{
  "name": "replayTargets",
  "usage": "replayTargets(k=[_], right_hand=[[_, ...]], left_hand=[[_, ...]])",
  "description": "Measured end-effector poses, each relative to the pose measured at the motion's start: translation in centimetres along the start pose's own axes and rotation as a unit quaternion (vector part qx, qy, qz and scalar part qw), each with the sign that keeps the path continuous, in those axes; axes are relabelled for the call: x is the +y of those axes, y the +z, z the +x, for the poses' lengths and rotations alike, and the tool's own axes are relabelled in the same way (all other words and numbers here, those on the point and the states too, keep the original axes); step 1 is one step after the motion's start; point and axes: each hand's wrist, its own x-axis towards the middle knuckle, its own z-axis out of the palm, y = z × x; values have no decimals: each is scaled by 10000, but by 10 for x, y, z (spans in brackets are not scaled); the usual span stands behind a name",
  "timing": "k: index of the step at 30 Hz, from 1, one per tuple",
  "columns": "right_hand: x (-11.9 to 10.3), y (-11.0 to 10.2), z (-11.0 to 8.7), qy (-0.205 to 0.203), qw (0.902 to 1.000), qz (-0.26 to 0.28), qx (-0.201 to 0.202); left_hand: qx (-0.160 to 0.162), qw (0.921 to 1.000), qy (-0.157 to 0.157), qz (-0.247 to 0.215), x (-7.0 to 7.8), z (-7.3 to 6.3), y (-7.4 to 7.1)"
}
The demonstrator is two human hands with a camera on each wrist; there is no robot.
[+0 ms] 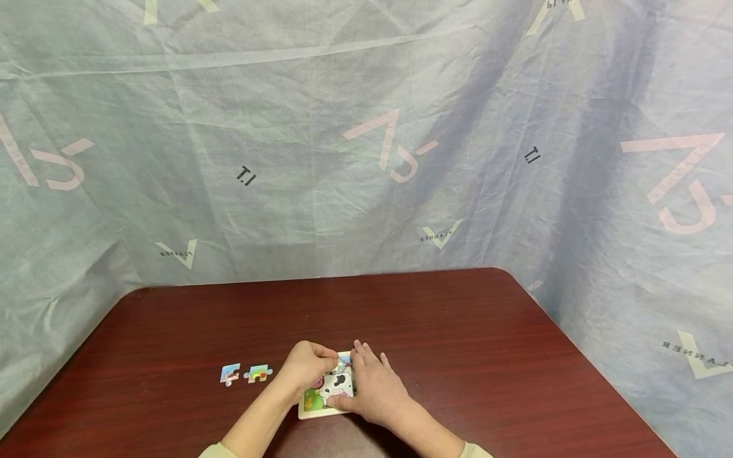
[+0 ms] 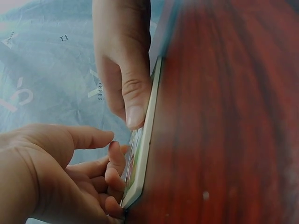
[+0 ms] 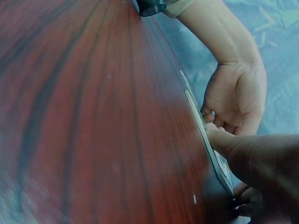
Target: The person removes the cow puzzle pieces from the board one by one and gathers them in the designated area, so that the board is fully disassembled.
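A small picture puzzle (image 1: 338, 389) in a pale frame, with a cow in its picture, lies on the table between both hands. My left hand (image 1: 309, 369) is over its upper left part, fingers bent, with thumb and fingertips close together at the picture. Whether they pinch a piece is hidden. My right hand (image 1: 378, 388) holds the puzzle at its right side, thumb (image 2: 135, 114) on the picture and the other fingers along the far right edge. Two loose puzzle pieces, one blue and white (image 1: 230, 373) and one green and yellow (image 1: 258, 373), lie left of my left hand.
The dark red wooden table (image 1: 458, 331) has rounded far corners. Behind it and along both sides hangs a grey printed cloth (image 1: 315, 210). A dark cylindrical object (image 3: 152, 6) shows by a sleeve at the top of the right wrist view.
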Motion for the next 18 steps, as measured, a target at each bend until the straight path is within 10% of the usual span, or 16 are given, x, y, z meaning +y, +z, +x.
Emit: replayTargets(k=[18], right_hand=[[0,1,-1,-58,9999,-54,74]], left_hand=[[79,9983,524,223,-2,0,5]])
